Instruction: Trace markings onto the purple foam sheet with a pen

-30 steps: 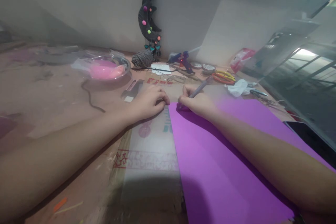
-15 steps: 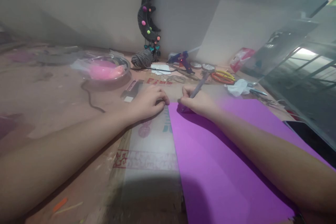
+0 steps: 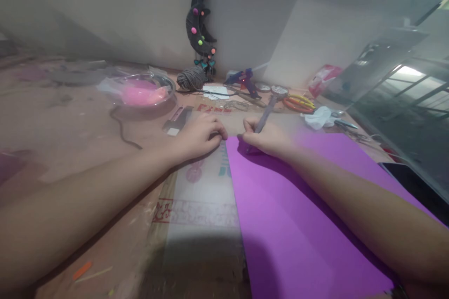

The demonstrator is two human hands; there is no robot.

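A large purple sheet of paper lies on the right half of the table, over a whitish printed board. My right hand grips a grey pen close to the sheet's top left corner. The pen leans back to the right, and its tip is down at the paper. My left hand rests palm down with loosely bent fingers and holds nothing. Its fingertips are at the same corner of the sheet; whether they press on it I cannot tell.
At the back are a bowl of pink material, grey yarn, a glue gun, orange-handled scissors and a crumpled white tissue. A cutter lies behind my left hand. A phone borders the paper. A moon decoration hangs on the wall.
The pen's tip has moved slightly right on the purple paper, my right hand moving with it. My left hand stays at the corner. The whole view has shifted a little.
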